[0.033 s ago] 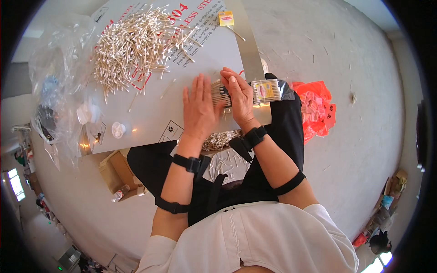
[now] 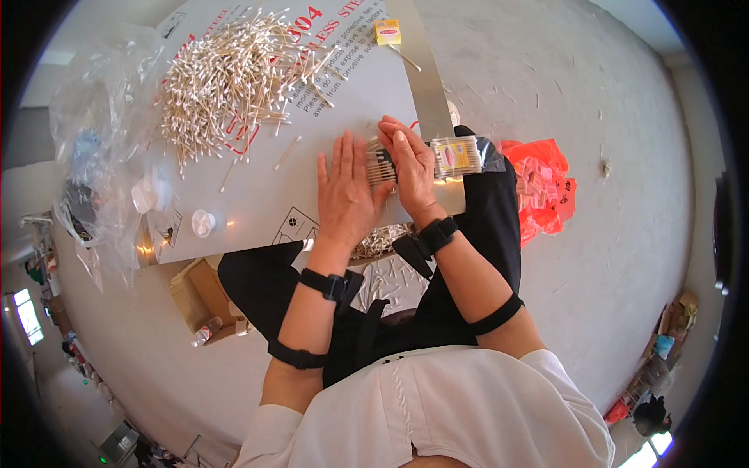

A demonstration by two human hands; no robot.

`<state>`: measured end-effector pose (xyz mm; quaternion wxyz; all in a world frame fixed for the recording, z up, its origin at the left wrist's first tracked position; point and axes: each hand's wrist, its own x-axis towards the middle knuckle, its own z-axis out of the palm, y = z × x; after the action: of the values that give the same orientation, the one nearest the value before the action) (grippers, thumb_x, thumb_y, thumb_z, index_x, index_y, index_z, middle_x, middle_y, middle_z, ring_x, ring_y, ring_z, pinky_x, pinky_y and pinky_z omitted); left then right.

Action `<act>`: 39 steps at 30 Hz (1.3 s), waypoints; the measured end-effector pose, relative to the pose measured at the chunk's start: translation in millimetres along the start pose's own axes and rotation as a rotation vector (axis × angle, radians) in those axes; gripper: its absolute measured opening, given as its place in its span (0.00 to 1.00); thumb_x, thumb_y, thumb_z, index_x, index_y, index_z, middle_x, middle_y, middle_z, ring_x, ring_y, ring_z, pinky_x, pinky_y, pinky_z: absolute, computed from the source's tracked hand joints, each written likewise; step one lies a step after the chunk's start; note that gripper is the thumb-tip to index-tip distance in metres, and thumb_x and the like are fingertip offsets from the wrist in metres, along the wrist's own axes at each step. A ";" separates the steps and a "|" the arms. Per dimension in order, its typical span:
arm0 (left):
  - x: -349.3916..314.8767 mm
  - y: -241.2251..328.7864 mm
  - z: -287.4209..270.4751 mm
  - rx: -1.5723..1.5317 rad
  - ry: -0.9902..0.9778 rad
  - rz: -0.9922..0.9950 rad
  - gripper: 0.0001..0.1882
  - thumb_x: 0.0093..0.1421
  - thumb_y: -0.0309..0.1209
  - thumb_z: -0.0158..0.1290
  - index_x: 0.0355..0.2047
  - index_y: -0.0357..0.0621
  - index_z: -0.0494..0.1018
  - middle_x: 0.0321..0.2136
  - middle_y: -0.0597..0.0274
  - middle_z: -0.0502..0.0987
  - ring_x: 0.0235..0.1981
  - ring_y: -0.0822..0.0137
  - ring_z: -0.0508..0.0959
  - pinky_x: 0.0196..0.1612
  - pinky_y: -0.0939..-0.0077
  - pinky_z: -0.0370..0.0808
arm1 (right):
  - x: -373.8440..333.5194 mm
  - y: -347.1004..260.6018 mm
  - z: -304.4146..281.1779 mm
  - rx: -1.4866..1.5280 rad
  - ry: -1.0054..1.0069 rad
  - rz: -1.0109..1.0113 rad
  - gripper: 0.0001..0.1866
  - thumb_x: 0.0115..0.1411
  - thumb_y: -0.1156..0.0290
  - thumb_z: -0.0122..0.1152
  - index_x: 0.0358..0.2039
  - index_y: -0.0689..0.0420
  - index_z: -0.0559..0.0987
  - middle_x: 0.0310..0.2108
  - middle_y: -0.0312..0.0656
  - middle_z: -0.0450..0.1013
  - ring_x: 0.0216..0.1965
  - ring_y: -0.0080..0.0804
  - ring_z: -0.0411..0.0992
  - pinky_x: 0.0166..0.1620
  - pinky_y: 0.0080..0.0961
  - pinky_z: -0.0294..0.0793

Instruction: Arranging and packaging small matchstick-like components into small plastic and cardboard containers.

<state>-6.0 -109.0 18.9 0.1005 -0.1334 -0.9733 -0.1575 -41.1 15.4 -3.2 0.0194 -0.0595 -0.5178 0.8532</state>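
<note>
My left hand (image 2: 346, 201) lies flat on the sheet-covered table, its fingers stretched out and its thumb side against a row of cotton swabs (image 2: 380, 167). My right hand (image 2: 416, 173) stands on edge at the other end of this row, fingers extended and thumb alongside them; its palm side faces the swabs and is partly hidden. A dark strip shows among the swabs between the hands. Just right of my right hand lies a pack of cotton swabs (image 2: 456, 157) with a yellow label, on black material at the table's edge.
A large heap of loose cotton swabs (image 2: 234, 82) covers the far left of the table (image 2: 257, 203). A small yellow box (image 2: 388, 32) sits at the far edge, and a white cup (image 2: 204, 223) near the left. Clear plastic bags (image 2: 101, 148), a cardboard box (image 2: 204, 296) and a red bag (image 2: 538, 191) lie around.
My left hand has shifted slightly right and toward me, and its fingers are less blurred. My right hand keeps its place.
</note>
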 end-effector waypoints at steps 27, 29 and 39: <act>-2.6 -5.6 22.2 -0.002 -0.049 -0.089 0.43 0.61 0.54 0.51 0.66 0.35 0.54 0.68 0.44 0.52 0.70 0.50 0.50 0.69 0.47 0.43 | 35.0 -24.9 -10.6 -1.095 -0.473 -0.461 0.06 0.49 0.79 0.58 0.30 0.61 0.77 0.35 0.47 0.73 0.41 0.49 0.73 0.43 0.38 0.75; -1.7 -5.2 21.1 -0.023 -0.060 -0.095 0.44 0.61 0.55 0.49 0.66 0.35 0.54 0.68 0.43 0.51 0.71 0.49 0.49 0.69 0.47 0.43 | 41.9 -27.4 -9.1 -1.149 -0.521 -0.477 0.04 0.50 0.79 0.57 0.28 0.61 0.76 0.34 0.48 0.73 0.41 0.49 0.73 0.43 0.38 0.75; -0.7 -4.4 22.7 0.010 -0.065 -0.085 0.43 0.63 0.54 0.48 0.67 0.35 0.51 0.69 0.43 0.50 0.71 0.49 0.49 0.69 0.47 0.43 | 59.5 -27.4 1.3 -1.415 -0.425 -0.248 0.03 0.53 0.73 0.60 0.28 0.57 0.75 0.31 0.42 0.73 0.39 0.45 0.74 0.40 0.39 0.75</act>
<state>-10.1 -105.6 -3.6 0.0629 -0.0965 -0.9816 -0.1523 -101.1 32.6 16.8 -0.0279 0.1670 -0.9384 0.3014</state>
